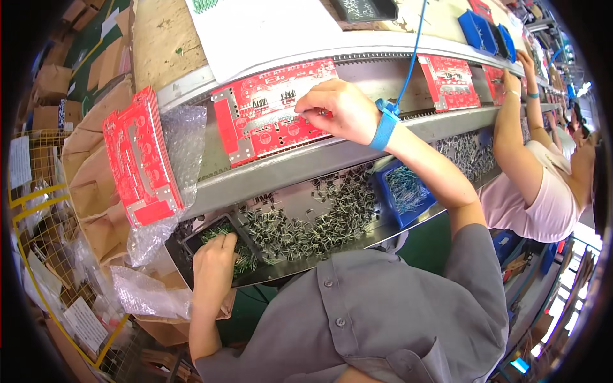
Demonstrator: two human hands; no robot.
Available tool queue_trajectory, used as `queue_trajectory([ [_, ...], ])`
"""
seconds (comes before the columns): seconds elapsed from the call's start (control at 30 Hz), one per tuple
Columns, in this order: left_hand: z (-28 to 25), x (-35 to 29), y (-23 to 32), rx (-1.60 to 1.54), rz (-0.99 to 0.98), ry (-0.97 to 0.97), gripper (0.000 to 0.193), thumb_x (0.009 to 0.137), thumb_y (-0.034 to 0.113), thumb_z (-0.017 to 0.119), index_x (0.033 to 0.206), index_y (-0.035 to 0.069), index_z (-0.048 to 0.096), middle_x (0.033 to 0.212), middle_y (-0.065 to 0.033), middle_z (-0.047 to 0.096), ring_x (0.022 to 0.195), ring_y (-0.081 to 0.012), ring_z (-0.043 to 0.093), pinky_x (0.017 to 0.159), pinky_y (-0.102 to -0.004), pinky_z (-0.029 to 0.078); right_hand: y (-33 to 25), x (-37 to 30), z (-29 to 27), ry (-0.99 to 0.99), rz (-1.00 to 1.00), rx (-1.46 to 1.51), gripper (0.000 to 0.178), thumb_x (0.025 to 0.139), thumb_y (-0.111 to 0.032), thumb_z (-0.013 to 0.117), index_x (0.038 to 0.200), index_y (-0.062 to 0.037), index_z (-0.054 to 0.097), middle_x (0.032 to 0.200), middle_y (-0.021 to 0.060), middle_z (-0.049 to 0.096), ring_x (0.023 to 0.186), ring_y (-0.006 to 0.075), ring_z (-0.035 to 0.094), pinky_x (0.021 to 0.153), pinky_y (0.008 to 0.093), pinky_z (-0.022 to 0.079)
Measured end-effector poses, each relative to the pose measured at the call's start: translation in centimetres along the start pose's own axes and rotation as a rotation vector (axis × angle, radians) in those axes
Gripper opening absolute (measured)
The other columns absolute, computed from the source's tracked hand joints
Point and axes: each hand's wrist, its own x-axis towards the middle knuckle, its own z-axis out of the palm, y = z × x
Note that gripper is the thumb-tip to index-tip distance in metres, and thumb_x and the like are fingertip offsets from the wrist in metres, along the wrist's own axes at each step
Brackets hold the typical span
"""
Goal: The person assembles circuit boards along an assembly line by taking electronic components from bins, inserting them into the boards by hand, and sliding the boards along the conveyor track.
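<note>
My right hand point(341, 110), with a blue strap point(384, 129) on its wrist, is over a red circuit board point(233, 121) in the rail track. Its fingers are pinched close to the board's surface; whatever they hold is too small to make out. Black parts stand upright on that board. Lower left, my left hand point(214, 262) dips curled fingertips into a dark tray point(246, 235) of small green components point(244, 260). Those fingertips are partly hidden among the parts, and what they grip cannot be seen.
Loose black components point(300, 226) lie heaped beside a blue bin point(401, 220) of leaded parts. Stacked red boards point(142, 159) rest on bubble wrap point(190, 137) at left. A blue cord point(412, 60) runs up from my wrist. At right, a co-worker's arm point(511, 124) reaches toward the track.
</note>
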Motion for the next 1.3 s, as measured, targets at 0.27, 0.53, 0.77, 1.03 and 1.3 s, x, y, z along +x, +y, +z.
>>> queue_trajectory([
  [0.27,0.3,-0.6,-1.1,-0.140,-0.021,0.054,0.021,0.073,0.003,0.068,0.094,0.000,0.065,0.082,-0.0150,0.061,0.075,-0.0332,0.060,0.065,-0.0396,0.047,-0.3,0.3,0.3,-0.057,0.049,-0.005,0.015,0.077,-0.003,0.065,0.091,-0.0021,0.066,0.085,0.0117,0.067,0.077,0.0288,0.065,0.070,0.0351,0.053],
  [0.53,0.4,0.0,-0.6,-0.227,0.014,0.284,0.010,0.075,-0.003,0.064,0.085,-0.003,0.063,0.076,-0.0126,0.059,0.073,-0.0286,0.060,0.066,-0.0363,0.048,0.1,0.3,0.5,-0.029,0.052,0.018,0.016,0.077,-0.002,0.065,0.093,-0.0017,0.066,0.086,0.0124,0.067,0.078,0.0283,0.066,0.071,0.0338,0.054],
  [0.77,1.5,-1.2,-1.6,-0.324,-0.139,0.272,0.006,0.085,-0.004,0.057,0.085,-0.003,0.051,0.081,-0.0143,0.063,0.065,-0.0207,0.062,0.058,-0.0295,0.048,-0.4,0.2,0.5,-0.011,0.009,-0.042,0.016,0.075,-0.002,0.065,0.091,-0.0047,0.067,0.082,0.0096,0.065,0.073,0.0280,0.065,0.064,0.0346,0.053],
  [1.03,1.4,-1.6,-1.6,-0.360,-0.170,0.298,0.007,0.086,-0.005,0.056,0.091,-0.004,0.052,0.077,-0.0126,0.062,0.062,-0.0177,0.062,0.057,-0.0275,0.048,-0.8,0.1,0.5,-0.049,-0.069,-0.192,0.014,0.072,-0.005,0.065,0.086,-0.0076,0.067,0.076,0.0061,0.062,0.066,0.0271,0.062,0.057,0.0358,0.051],
  [1.3,0.8,-1.7,-1.5,-0.578,-0.313,0.283,0.005,0.081,-0.009,0.059,0.084,-0.006,0.059,0.070,-0.0098,0.063,0.058,-0.0132,0.061,0.054,-0.0247,0.048,-1.0,0.3,0.4,-0.057,-0.076,-0.220,0.015,0.073,-0.005,0.064,0.087,-0.0078,0.067,0.075,0.0056,0.061,0.065,0.0269,0.062,0.055,0.0367,0.050],
])
